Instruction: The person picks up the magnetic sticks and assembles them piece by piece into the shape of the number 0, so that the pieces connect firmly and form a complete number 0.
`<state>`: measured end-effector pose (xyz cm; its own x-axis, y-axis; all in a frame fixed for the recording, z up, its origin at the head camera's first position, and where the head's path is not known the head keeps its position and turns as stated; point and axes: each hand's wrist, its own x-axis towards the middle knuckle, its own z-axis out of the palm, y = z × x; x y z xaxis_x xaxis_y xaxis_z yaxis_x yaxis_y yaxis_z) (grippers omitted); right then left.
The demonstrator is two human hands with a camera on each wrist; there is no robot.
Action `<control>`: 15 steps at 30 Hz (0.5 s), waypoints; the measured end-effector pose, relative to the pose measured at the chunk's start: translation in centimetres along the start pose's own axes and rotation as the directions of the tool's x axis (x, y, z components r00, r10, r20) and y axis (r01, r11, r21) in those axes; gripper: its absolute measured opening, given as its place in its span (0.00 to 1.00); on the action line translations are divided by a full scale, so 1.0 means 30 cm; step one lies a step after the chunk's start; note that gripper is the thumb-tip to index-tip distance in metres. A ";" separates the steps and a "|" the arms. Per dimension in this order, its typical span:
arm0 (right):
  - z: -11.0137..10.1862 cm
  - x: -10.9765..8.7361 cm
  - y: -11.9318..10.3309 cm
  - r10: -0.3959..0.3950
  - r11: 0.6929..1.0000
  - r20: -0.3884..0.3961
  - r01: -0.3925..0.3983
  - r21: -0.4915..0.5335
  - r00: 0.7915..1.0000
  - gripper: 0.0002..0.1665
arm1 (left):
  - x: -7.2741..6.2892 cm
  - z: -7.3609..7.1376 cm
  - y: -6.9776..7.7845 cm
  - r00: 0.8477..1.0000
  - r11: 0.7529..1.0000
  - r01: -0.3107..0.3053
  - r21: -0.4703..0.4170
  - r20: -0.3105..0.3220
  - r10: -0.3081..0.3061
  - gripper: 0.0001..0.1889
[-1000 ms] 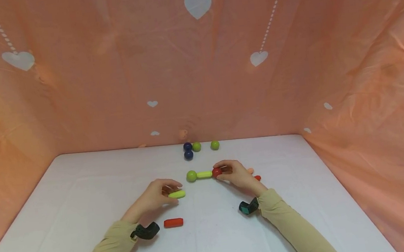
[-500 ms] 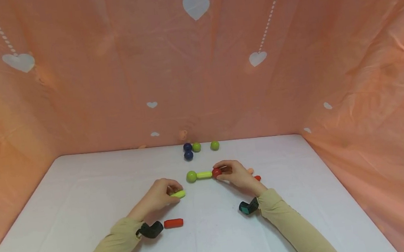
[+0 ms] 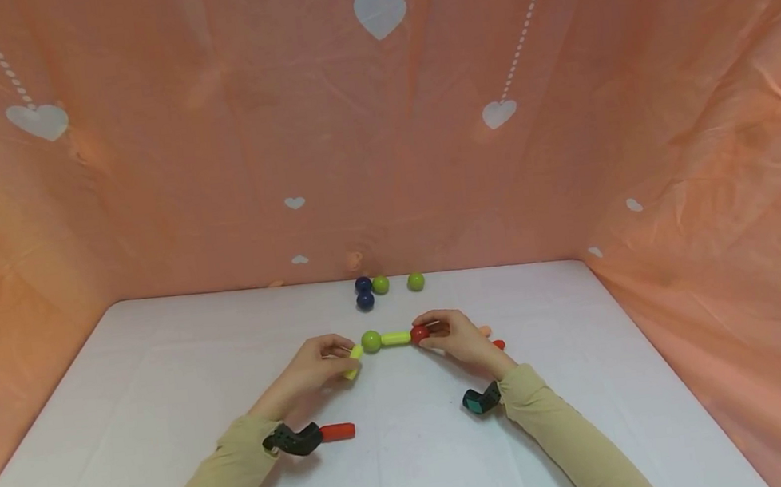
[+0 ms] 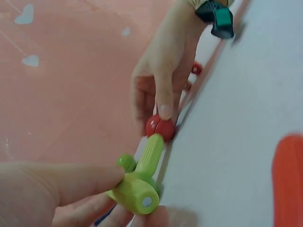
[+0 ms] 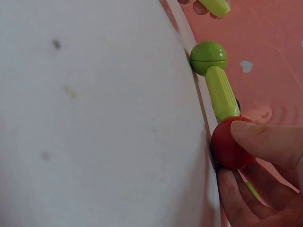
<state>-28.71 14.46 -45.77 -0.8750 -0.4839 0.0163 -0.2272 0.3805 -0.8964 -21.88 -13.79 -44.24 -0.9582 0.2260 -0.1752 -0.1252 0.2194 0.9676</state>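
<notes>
My left hand (image 3: 321,364) pinches a loose yellow-green rod (image 3: 354,362) between thumb and fingers, tilted, just left of a green ball (image 3: 371,341). The rod's end facing the left wrist camera shows a round silvery metal disc (image 4: 147,201). From the green ball a second yellow-green rod (image 5: 221,93) runs straight to a red ball (image 5: 232,144), the three joined in a line on the table. My right hand (image 3: 461,340) grips the red ball, thumb on one side and fingers on the other.
Behind the joined pieces stand two dark blue balls (image 3: 365,301) and two green balls (image 3: 416,281). A red rod (image 3: 338,432) lies near my left wrist camera. Beyond my right hand, a red piece (image 3: 499,344) and a peach piece (image 3: 485,331) partly show. Orange cloth (image 3: 319,123) encloses the white table (image 3: 162,398).
My left hand has taken hold of the loose yellow-green rod, moved it slightly right and away from me, and turned it from lying sideways to steeply angled. My right hand stays on the red ball.
</notes>
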 end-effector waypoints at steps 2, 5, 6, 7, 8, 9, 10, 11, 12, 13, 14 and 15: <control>0.000 0.000 0.001 0.003 1.000 0.000 -0.003 -0.002 1.000 0.21 | 0.000 0.015 -0.002 0.999 0.996 0.035 -0.083 0.001 -0.035 0.16; 0.001 0.001 0.003 0.000 1.000 0.000 0.000 -0.006 1.000 0.21 | 0.002 0.037 -0.009 0.997 0.983 0.079 -0.168 0.015 -0.077 0.17; 0.001 0.002 0.003 -0.002 1.000 0.000 0.002 -0.007 1.000 0.21 | 0.004 0.044 -0.010 0.996 0.981 0.085 -0.174 0.015 -0.084 0.17; 0.001 0.003 0.004 0.002 1.000 -0.001 -0.002 -0.007 1.000 0.21 | 0.005 0.050 -0.011 0.995 0.978 0.097 -0.186 0.015 -0.096 0.18; 0.001 0.004 0.004 0.006 1.000 -0.001 -0.006 -0.007 1.000 0.21 | 0.006 0.056 -0.012 0.994 0.974 0.108 -0.197 0.012 -0.107 0.18; 0.001 0.004 0.004 0.007 1.000 -0.002 -0.007 -0.010 1.000 0.21 | 0.007 0.061 -0.012 0.993 0.972 0.114 -0.204 0.012 -0.114 0.18; 0.000 0.004 0.004 0.005 1.000 -0.003 -0.005 -0.011 1.000 0.21 | 0.009 0.066 -0.011 0.993 0.970 0.119 -0.211 0.008 -0.120 0.18; 0.000 0.004 0.004 0.005 1.000 -0.003 -0.005 -0.012 1.000 0.21 | 0.010 0.070 -0.010 0.992 0.969 0.126 -0.214 0.003 -0.128 0.18; 0.000 0.004 0.004 0.001 1.000 -0.004 -0.002 -0.013 1.000 0.21 | 0.013 0.073 -0.009 0.990 0.968 0.134 -0.211 -0.001 -0.138 0.18; 0.000 0.004 0.004 0.001 1.000 -0.005 -0.001 -0.014 1.000 0.21 | 0.015 0.076 -0.008 0.989 0.967 0.142 -0.210 -0.005 -0.146 0.18; -0.001 0.004 0.004 -0.003 1.000 -0.005 0.003 -0.015 1.000 0.21 | 0.017 0.079 -0.007 0.988 0.967 0.149 -0.204 -0.010 -0.155 0.18; -0.001 0.004 0.003 -0.004 1.000 -0.006 0.003 -0.017 1.000 0.21 | 0.020 0.081 -0.006 0.986 0.967 0.157 -0.200 -0.014 -0.164 0.18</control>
<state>-28.85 14.46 -45.85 -0.8768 -0.4804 0.0222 -0.2375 0.3924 -0.8886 -21.80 -11.39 -44.97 -0.9283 0.1738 -0.3286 -0.3235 0.0578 0.9445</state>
